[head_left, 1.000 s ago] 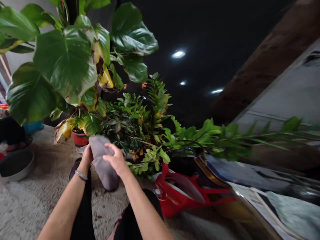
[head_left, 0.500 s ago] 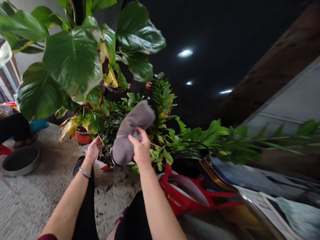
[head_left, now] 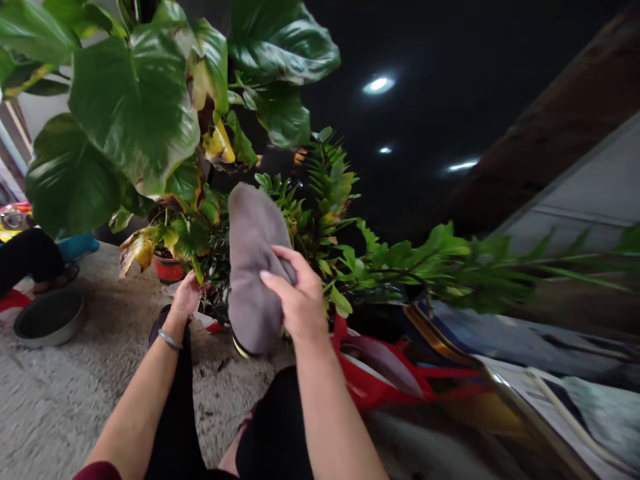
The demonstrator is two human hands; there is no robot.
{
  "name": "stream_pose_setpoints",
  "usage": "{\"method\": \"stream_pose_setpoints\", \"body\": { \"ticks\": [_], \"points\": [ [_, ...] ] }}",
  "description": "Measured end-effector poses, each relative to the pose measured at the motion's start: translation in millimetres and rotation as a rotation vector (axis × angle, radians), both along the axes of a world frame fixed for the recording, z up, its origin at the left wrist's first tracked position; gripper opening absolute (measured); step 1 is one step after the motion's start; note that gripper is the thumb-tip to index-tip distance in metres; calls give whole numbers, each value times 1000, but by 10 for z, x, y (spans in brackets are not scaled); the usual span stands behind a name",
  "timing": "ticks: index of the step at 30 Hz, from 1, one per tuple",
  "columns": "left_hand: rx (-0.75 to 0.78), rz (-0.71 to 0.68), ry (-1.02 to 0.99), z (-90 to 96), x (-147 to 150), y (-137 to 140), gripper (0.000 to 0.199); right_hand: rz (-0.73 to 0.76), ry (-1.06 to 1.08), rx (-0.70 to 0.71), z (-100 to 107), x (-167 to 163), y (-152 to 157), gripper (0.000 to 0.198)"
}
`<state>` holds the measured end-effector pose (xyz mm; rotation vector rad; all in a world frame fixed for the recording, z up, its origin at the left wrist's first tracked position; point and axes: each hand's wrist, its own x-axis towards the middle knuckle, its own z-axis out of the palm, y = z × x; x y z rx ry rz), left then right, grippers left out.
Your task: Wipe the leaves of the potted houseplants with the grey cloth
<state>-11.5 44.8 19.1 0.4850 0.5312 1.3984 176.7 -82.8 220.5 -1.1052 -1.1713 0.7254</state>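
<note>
My right hand (head_left: 300, 293) grips a grey-brown cloth (head_left: 255, 253), thumb pressed on its near face and fingers around its right side. The soft folded cloth is held up lengthwise in front of the plants, and a thin yellowish edge shows at its bottom. To the left, my left hand (head_left: 186, 295) is by the tip of a drooping yellow-green leaf (head_left: 198, 269), its fingers apart. Whether it touches the leaf I cannot tell. A grey bangle (head_left: 170, 339) circles the left wrist. Above hangs a large-leaved potted plant (head_left: 133, 110) with several browned leaves.
A red pot (head_left: 169, 269) stands behind my left hand. On the concrete floor (head_left: 65, 400) at left sits a grey basin (head_left: 50, 320), near another person's leg (head_left: 33, 257). Leafy stems (head_left: 440, 263) reach right, above a red bag (head_left: 375, 393). Dark reflective glass rises behind.
The cloth in my right hand has swung more upright and come lower and nearer. My left hand has barely moved beside the leaf. The view has shifted slightly.
</note>
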Motion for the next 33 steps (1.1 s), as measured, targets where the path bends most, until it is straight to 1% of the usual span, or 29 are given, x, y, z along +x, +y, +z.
{"method": "stream_pose_setpoints", "body": {
  "ticks": [1,2,3,4,6,7,8,9,10,11,12,13,14,15,16,17,18,19,20,22,24,25,26,27,28,29,31,32,33],
  "points": [
    [-8,-2,17,15,13,-12,25,6,31,4,-77,-84,162,44],
    [-22,-3,35,31,25,-25,26,30,35,-38,-201,-180,278,43],
    [-38,-4,54,47,36,-39,28,81,3,-103,-358,-278,332,41],
    [-53,-9,74,62,43,-52,32,138,-40,-170,-528,-363,317,38],
    [-68,-37,102,81,47,-66,39,248,-124,-285,-823,-446,94,33],
    [-63,-53,104,85,45,-67,42,285,-146,-321,-911,-426,-83,32],
    [-51,-63,99,83,43,-62,44,307,-149,-348,-943,-362,-275,31],
    [-36,-67,90,78,42,-54,45,316,-135,-371,-914,-258,-456,31],
    [-24,-69,85,71,43,-45,46,317,-112,-389,-829,-125,-606,32],
    [-16,-64,86,62,49,-36,46,296,-80,-393,-700,25,-708,33],
    [-11,-57,93,55,59,-30,46,241,-48,-373,-543,177,-751,35],
    [-9,-49,100,49,75,-27,44,147,-20,-322,-381,317,-731,37],
    [-9,-45,102,45,96,-30,42,27,0,-240,-232,433,-655,41],
    [-9,-40,97,44,121,-38,40,-98,19,-141,-115,516,-532,44],
    [-11,-40,87,44,148,-50,36,-197,46,-52,-43,560,-382,46],
    [-13,-48,74,45,177,-66,32,-250,86,2,-23,565,-224,48],
    [-15,-63,64,47,205,-84,29,-253,141,3,-56,532,-84,50],
    [-14,-84,60,47,231,-103,27,-222,199,-44,-137,470,17,51],
    [-10,-105,63,47,254,-120,26,-177,247,-128,-254,389,63,51],
    [-6,-132,85,42,284,-145,27,-104,277,-316,-533,228,-38,47],
    [-9,-140,113,32,297,-153,28,-37,239,-442,-747,147,-340,41],
    [-10,-142,125,26,298,-152,28,-5,221,-473,-790,152,-519,38],
    [-9,-149,136,20,299,-149,28,17,211,-484,-780,187,-685,38],
    [-8,-162,146,15,300,-144,28,17,206,-468,-719,249,-815,39],
    [-6,-179,156,10,302,-140,29,-17,197,-419,-615,328,-892,42],
    [-3,-196,165,7,305,-135,30,-86,175,-338,-485,418,-907,46],
    [5,-216,178,4,316,-127,33,-277,84,-125,-224,586,-749,58],
    [10,-221,182,3,324,-124,35,-357,34,-31,-131,646,-597,63],
    [15,-221,183,1,331,-122,36,-405,1,30,-85,679,-420,67]
  ]
}}
